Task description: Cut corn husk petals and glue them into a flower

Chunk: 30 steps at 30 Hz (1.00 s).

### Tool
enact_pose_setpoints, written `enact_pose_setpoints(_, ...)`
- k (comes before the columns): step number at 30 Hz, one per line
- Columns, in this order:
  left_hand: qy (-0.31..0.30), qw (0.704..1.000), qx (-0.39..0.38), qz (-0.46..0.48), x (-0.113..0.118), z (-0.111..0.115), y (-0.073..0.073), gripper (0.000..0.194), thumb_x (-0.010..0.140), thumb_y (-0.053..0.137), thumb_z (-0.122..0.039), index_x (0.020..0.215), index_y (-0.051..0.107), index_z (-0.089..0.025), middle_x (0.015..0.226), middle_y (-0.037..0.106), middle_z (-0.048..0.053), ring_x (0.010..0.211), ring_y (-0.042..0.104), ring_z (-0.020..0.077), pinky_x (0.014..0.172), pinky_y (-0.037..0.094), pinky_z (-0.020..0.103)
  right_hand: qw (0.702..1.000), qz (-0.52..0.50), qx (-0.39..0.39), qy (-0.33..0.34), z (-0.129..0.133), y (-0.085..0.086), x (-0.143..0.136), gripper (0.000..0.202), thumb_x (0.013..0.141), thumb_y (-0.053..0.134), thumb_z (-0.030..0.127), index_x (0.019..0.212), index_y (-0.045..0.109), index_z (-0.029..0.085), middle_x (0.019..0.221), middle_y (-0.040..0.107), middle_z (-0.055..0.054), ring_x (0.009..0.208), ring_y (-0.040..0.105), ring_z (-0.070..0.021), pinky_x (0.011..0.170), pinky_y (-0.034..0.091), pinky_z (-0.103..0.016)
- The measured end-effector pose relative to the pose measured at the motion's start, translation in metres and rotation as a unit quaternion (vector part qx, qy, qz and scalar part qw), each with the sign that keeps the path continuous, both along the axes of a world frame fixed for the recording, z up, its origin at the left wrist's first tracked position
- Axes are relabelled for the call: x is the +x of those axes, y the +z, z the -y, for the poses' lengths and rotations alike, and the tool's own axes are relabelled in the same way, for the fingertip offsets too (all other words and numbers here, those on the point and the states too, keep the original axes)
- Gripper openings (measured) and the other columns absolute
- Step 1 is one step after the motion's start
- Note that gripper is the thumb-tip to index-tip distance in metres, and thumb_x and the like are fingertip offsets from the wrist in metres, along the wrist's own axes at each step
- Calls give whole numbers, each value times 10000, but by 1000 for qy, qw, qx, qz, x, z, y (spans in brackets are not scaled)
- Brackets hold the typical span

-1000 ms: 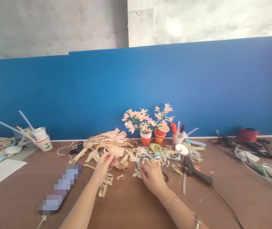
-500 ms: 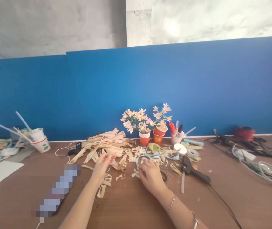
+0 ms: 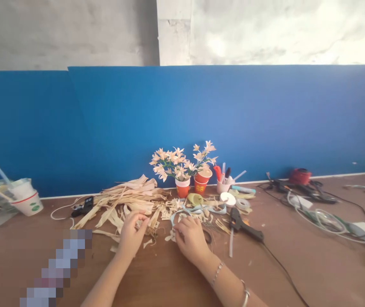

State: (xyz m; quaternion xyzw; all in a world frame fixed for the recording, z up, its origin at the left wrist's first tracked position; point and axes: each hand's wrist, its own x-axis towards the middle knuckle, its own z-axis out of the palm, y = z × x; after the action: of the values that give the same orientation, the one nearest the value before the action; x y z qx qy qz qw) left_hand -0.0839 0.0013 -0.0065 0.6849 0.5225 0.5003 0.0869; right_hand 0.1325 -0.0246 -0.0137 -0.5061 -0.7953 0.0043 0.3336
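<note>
My left hand (image 3: 132, 233) is raised in front of the heap of dried husks (image 3: 134, 192), thumb and fingers bent toward each other; anything between the fingertips is too small to make out. To its right, my right hand (image 3: 191, 238) hangs palm down over small cut pale pieces (image 3: 172, 235), its fingers curled and their tips partly hidden. Close beyond it lie light blue strips (image 3: 198, 209). Pale flowers (image 3: 172, 162) on green stems stand in red paper cups (image 3: 182, 188) behind the husks.
A black glue gun (image 3: 246, 227) with a cable lies right of my right hand. Farther right are coiled tubing (image 3: 329, 221) and a red object (image 3: 300, 175). A white cup (image 3: 29, 204) with sticks stands left, near a pixelated item (image 3: 56, 268). A blue partition (image 3: 227, 111) rises behind.
The view has turned slightly to the right, so the table things appear farther left. The fingers of my left hand have bent downward; my right hand stays over the small pieces.
</note>
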Motion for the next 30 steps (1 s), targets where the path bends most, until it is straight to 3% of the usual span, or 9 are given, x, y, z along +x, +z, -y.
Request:
enact_pose_setpoints(4,-25,995,65,-73,6,2,-5,156,801,563,-282,680,630,-211,900,649,71,903,591,236,839,451,380,1000,11,4,-1,0,1,-1,139,783,570,87,796,651,200,803,640,-22,819,513,-192,733,266,-302)
enact_pose_setpoints(11,-31,991,63,-114,10,1,-16,207,787,620,-293,608,586,-197,862,640,71,868,591,239,785,461,375,1000,1,7,-24,-1,4,6,148,825,551,121,808,671,207,804,658,-29,822,528,-192,745,273,-305)
enact_pose_setpoints(14,-42,989,67,-123,13,2,-15,154,813,594,-295,698,629,-199,882,639,75,882,583,240,792,461,384,996,-5,-3,-86,-6,12,17,180,858,530,163,782,683,217,807,674,-28,835,545,-197,758,275,-313)
enact_pose_setpoints(17,-53,988,80,-125,16,6,-10,152,845,502,-195,862,652,-200,905,643,78,898,579,233,798,462,384,981,-1,-24,-193,-19,21,32,214,884,499,216,813,702,227,863,688,-44,886,555,-218,749,285,-320)
enact_pose_setpoints(21,-70,985,72,-138,22,11,-5,207,818,454,-112,814,639,-204,896,641,71,905,574,231,795,457,386,956,33,-49,-287,-47,31,42,243,853,540,356,905,712,192,953,674,-108,974,533,-281,790,303,-361)
enact_pose_setpoints(25,-68,985,60,-147,25,14,-5,147,833,497,-164,757,617,-198,891,636,71,898,572,230,797,455,395,955,-48,-82,-282,-74,33,42,218,725,655,357,743,708,146,942,659,-169,1031,488,-342,837,297,-415)
enact_pose_setpoints(28,-75,984,61,-152,23,13,-7,166,853,510,-207,724,616,-195,882,638,72,880,576,226,784,460,394,954,-124,-85,-259,-86,34,46,134,688,626,229,575,659,165,800,670,-130,964,525,-308,830,309,-399)
enact_pose_setpoints(30,-80,983,63,-150,22,12,-8,183,861,517,-235,716,620,-195,878,642,74,869,578,225,777,463,395,948,-180,-73,-251,-90,36,54,162,707,574,219,568,646,175,712,658,-93,886,550,-270,802,330,-371)
